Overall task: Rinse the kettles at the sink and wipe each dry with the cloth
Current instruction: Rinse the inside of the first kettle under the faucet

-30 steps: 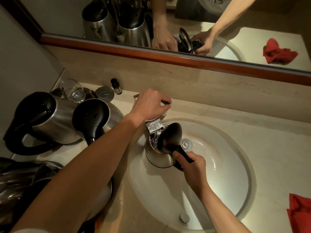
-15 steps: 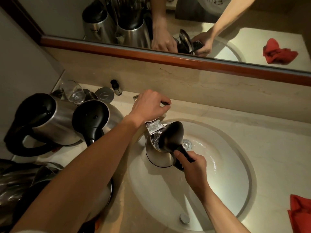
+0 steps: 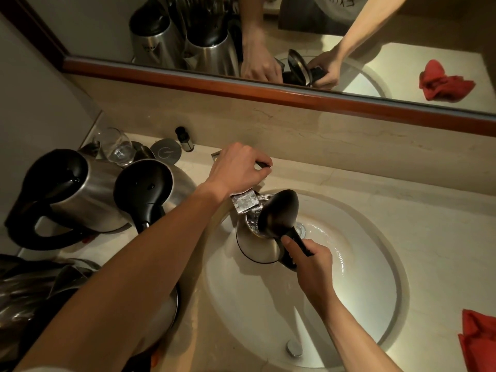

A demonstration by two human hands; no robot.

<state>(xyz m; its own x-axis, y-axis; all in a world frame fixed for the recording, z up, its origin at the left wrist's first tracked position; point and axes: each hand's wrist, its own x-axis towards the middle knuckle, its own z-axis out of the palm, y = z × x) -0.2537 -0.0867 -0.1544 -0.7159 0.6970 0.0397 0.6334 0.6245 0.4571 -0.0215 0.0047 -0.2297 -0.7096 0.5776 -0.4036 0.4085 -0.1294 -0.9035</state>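
The task looks barely begun: one kettle (image 3: 256,245) sits in the sink (image 3: 375,304), lid up, under the tap (image 3: 245,202), taking water. The right hand (image 3: 312,264) curls round its black handle; the left hand (image 3: 239,167) closes over the tap lever. Two more kettles (image 3: 80,194) wait at nine o'clock, seemingly unrinsed, and the red cloth (image 3: 480,342) lies unused at four o'clock. The pale stone counter (image 3: 429,237) runs under a wood-framed mirror (image 3: 375,36) at twelve o'clock; lighting is dim.

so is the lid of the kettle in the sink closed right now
No, the lid stands flipped open above the kettle, which the right hand holds by the handle under the faucet.
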